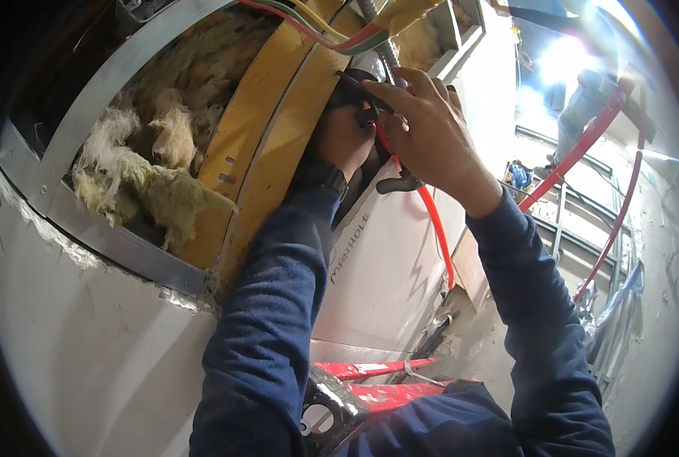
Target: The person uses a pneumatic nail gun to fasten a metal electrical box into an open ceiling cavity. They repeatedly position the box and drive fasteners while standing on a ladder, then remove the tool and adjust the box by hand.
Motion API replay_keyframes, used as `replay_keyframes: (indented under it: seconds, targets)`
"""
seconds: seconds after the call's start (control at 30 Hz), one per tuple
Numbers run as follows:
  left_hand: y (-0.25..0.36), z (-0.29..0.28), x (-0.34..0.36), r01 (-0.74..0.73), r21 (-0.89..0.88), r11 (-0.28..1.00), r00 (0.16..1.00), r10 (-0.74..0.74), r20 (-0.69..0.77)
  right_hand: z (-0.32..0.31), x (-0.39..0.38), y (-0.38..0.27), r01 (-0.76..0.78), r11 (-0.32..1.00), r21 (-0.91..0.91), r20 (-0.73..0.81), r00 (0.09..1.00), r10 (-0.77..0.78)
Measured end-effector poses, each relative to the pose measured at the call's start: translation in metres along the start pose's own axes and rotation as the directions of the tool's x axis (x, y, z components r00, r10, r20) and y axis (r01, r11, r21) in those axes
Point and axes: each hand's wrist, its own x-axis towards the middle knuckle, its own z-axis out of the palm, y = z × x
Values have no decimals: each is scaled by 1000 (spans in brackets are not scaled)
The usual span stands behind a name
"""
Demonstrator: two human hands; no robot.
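My left hand (345, 139), with a dark wristband at the cuff, is closed beside the yellow-faced stud. Dark material shows round its fingertips; what it grips cannot be made out. Close against it on the right is my right hand (438, 137), its fingers bent and apart, index finger reaching toward the left hand's fingertips. An orange-red cable (435, 221) comes from between the hands and drops along the white panel. Below the right palm sticks out a black curved piece (400, 183), like a tool handle; whether that hand touches it is hidden.
Fibrous insulation (164, 145) bulges from the metal-framed cavity left of the yellow stud (259, 145). Coloured wires (316, 34) and flexible conduit (385, 49) hang above the hands. A white panel (377, 282) carries handwriting. Red ladder parts (385, 392) stand below; red rails (583, 145) are at right.
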Motion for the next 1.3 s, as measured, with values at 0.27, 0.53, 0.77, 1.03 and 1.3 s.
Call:
replay_keyframes:
  seconds: [0.27, 0.53, 0.77, 1.03, 1.3]
  targets:
    - [3, 1, 0, -16, 32, 999, 999, 17, -33, 1, -3, -9, -250, 929, 272, 49, 968, 246]
    - [-9, 4, 4, 22, 57, 998, 1000, -21, -17, -40, -8, -16, -426, 830, 359, 273, 899, 343]
    - [-11, 7, 5, 0, 34, 999, 999, 2, -45, -38, -17, -5, -334, 891, 307, 195, 939, 284]
    - [-10, 6, 4, -37, 63, 997, 998, 41, -52, -13, 38, 24, -189, 973, 133, 11, 982, 190]
    - [-10, 7, 5, 31, 16, 999, 999, -31, -21, -8, -46, -10, -458, 856, 242, 62, 887, 457]
